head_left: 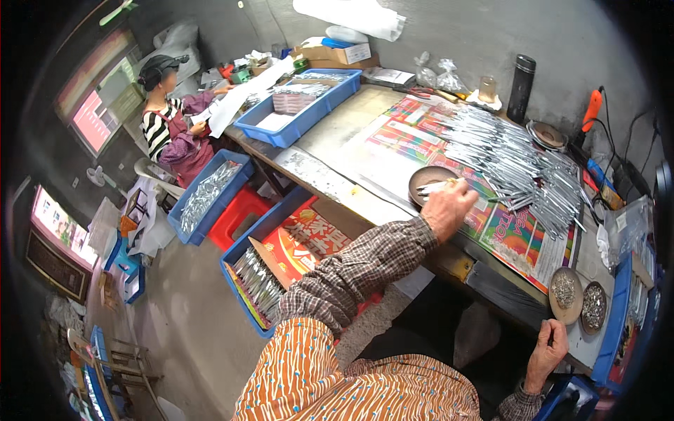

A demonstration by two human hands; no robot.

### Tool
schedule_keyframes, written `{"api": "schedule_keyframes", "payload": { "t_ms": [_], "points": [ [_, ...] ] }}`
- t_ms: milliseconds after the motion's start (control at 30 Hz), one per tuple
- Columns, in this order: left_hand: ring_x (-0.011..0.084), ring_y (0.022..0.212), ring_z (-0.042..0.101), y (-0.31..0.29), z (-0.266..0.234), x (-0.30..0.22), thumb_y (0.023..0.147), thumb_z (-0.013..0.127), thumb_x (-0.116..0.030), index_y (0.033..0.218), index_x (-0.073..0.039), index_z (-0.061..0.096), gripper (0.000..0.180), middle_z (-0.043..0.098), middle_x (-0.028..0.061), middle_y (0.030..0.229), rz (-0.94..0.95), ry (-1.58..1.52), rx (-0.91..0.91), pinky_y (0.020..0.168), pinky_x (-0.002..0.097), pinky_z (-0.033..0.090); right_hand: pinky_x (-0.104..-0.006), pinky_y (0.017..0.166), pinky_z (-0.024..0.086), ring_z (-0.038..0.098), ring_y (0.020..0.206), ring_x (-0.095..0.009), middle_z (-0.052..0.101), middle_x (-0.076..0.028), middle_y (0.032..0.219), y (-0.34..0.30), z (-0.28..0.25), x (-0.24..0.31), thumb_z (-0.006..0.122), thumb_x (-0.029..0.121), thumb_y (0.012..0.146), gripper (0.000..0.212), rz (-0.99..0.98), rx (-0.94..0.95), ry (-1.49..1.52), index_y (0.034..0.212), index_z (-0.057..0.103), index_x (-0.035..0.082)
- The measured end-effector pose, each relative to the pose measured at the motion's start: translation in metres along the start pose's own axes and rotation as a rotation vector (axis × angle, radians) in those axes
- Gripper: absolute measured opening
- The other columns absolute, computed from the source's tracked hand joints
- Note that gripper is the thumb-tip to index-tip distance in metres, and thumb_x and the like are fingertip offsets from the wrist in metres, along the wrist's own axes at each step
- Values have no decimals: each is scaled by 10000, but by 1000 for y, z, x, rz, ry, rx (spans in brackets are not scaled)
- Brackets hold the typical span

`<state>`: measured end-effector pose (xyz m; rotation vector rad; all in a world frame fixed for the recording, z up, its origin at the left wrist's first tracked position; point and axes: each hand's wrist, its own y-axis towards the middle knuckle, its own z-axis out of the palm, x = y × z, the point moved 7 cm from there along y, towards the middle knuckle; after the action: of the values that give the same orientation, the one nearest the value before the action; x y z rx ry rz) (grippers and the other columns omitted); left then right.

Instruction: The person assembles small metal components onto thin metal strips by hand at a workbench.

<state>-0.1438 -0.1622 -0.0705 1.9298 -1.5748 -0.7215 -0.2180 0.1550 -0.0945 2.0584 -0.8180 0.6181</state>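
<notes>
The worktop [337, 133] is covered at its far side by a heap of thin silvery metal pieces [512, 165] laid on colourful printed sheets [516, 242]. A brown bowl [427, 181] is seen near the front edge. The left hand [448, 205] is closed on a few pieces over it; they are judged light, stiff and slippery, best pinched mid-length. The right hand [547, 351] is curled on the near edge, empty

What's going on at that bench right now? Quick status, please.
Left hand over brown dish, grip on a thin silver piece. Right hand grips table edge. Silver rod pile close by; nothing blocking.
</notes>
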Motion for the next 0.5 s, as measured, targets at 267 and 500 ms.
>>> {"api": "schedule_keyframes", "payload": {
  "t_ms": [267,500],
  "points": [
    [299,751,600,-8,0,-54,681,598,-47,886,-61,539,213,550,102,828,102,-248,28,580,395,489,-321,607,399,473,645,-211,494,-105,720,4,-18,-4,586,21,870,90,-26,-97,-102,827,532,-35],
    [345,646,582,-11,-10,-66,689,595,10,781,-43,526,126,531,130,733,66,-377,44,535,410,466,-360,615,434,542,656,-268,551,-133,743,20,-18,16,629,-16,801,68,-145,-135,-145,855,588,-22]
  ]
}}
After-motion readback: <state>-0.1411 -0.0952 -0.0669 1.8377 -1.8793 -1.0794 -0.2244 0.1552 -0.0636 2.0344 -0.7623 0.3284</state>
